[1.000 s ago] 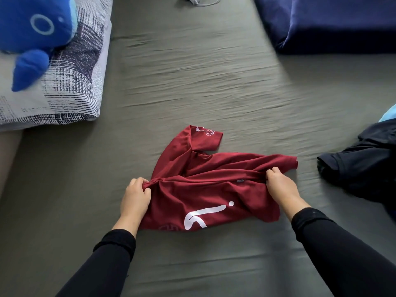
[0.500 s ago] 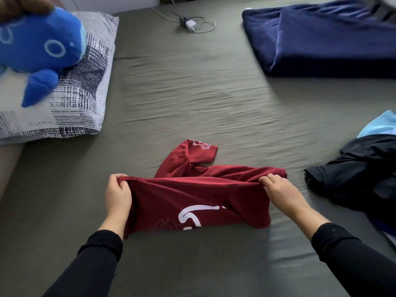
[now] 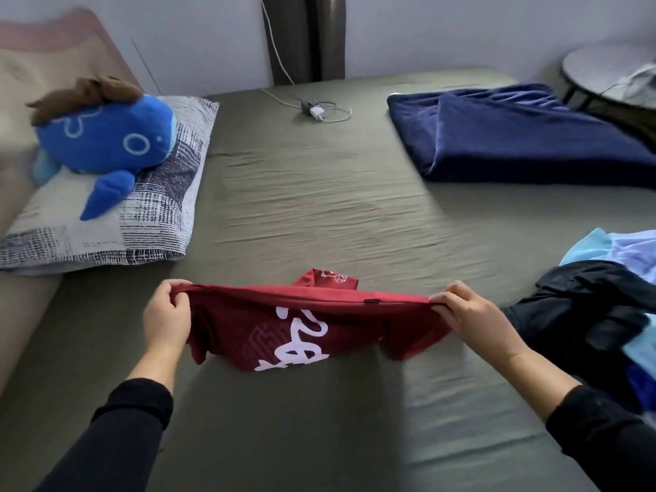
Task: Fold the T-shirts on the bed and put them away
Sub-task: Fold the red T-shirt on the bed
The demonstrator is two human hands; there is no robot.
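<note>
Red shirt (image 3: 305, 328) is now off the bed (image 3: 319, 207), stretched taut between both hands. 1 s ago it lay bunched on the sheet with both fists on it; 0.5 s ago the top edge was just lifting.

Left hand (image 3: 165, 319): fingers curled tight round the shirt's left top corner, thumb over the fold. Right hand (image 3: 468, 316): fingers pinch the right top corner, cloth bunched in the grip. Hands are wider apart than before and the edge between them runs nearly straight, level.

The body of the shirt hangs down toward the camera; more white print shows than earlier, when only one curved stroke was visible. Lower hem sits at or just above the sheet, can't tell if it touches. One sleeve (image 3: 333, 278) with a small white logo pokes up behind the top edge, same as before.

View has tilted up: wall, a dark post and a round side table (image 3: 603, 71) at far right are now in frame.

Unmoved on the bed: blue plush (image 3: 106, 140) on the patterned pillow (image 3: 117, 236) at left, charger (image 3: 317, 111) with cable at the far edge, folded navy blanket (image 3: 525, 136) at right. Dark clothes pile (image 3: 596, 307) with light blue pieces lies just beside the right hand.
</note>
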